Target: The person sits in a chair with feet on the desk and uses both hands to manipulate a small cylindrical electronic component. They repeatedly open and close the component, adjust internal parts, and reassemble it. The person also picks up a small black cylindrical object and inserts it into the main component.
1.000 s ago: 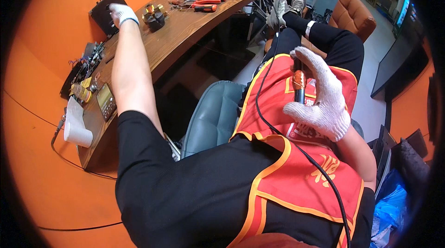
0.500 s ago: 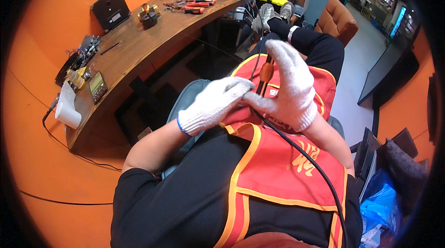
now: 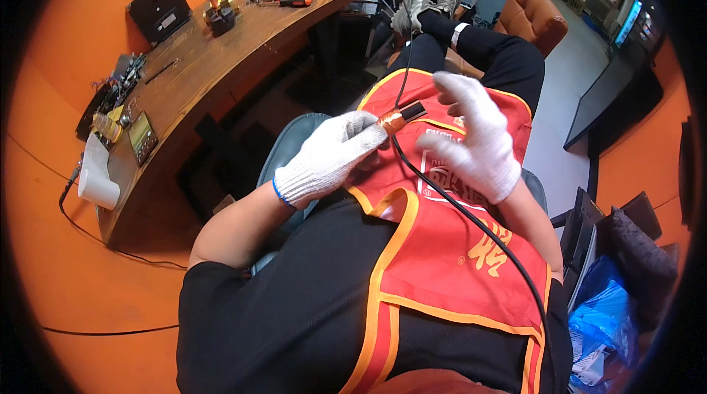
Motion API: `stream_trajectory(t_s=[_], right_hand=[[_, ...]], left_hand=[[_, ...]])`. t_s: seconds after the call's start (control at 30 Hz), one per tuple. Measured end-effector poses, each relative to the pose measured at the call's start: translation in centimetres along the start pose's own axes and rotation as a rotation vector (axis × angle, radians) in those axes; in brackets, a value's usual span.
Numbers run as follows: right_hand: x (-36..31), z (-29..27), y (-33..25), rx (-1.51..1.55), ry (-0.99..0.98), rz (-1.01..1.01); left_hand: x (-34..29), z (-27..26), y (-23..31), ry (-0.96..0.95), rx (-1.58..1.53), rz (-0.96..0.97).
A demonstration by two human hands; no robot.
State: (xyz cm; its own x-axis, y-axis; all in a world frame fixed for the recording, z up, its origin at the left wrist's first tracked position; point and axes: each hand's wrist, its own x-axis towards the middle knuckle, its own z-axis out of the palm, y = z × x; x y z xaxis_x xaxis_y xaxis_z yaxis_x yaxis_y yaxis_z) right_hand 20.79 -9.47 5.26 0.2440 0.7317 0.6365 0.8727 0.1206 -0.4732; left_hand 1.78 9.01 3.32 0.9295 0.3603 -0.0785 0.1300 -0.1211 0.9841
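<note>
In white knit gloves, both my hands are over my lap. My left hand (image 3: 324,157) is closed on a coil of copper-coloured wire (image 3: 392,122) wound round a flat dark bar (image 3: 414,109). The bar's bare end points up and right, while its lower end is hidden in the glove. To the right of it my right hand (image 3: 477,142) is raised with thumb and fingers apart, holding nothing. A black cable (image 3: 471,217) runs up over my red apron (image 3: 434,269), passes behind the coil and goes on between my legs.
Along the left curves a wooden desk (image 3: 213,48) with red-handled pliers (image 3: 296,1), a phone (image 3: 143,138) and a white paper roll (image 3: 98,182). A brown chair (image 3: 532,20) stands beyond my legs. Blue plastic bags (image 3: 607,313) and a dark cushion (image 3: 639,247) are at the right.
The coil and bar have swung from nearly upright to slanting right. My right hand has opened away from my left, which now grips the piece alone. The whole view has shifted slightly.
</note>
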Motion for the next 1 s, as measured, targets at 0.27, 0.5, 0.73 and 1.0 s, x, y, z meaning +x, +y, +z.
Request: stream_trajectory(t_s=[0.27,0.5,0.73,1.0], right_hand=[[-0.9,1.6,0.9,0.682,-0.286,0.545],[-0.9,2.3,0.5,0.548,-0.233,0.448],[-1.0,2.0,-0.2,0.339,-0.284,0.325],[-0.9,1.6,0.2,0.438,-0.309,0.313]], left_hand=[[-0.6,0.0,0.2,0.127,0.535,0.308],[-0.3,-1.0,0.7,0.003,0.452,0.107],[0.0,-0.8,0.3,-0.052,0.418,0.052],[0.2,-0.8,-0.6,-0.100,0.633,0.279]])
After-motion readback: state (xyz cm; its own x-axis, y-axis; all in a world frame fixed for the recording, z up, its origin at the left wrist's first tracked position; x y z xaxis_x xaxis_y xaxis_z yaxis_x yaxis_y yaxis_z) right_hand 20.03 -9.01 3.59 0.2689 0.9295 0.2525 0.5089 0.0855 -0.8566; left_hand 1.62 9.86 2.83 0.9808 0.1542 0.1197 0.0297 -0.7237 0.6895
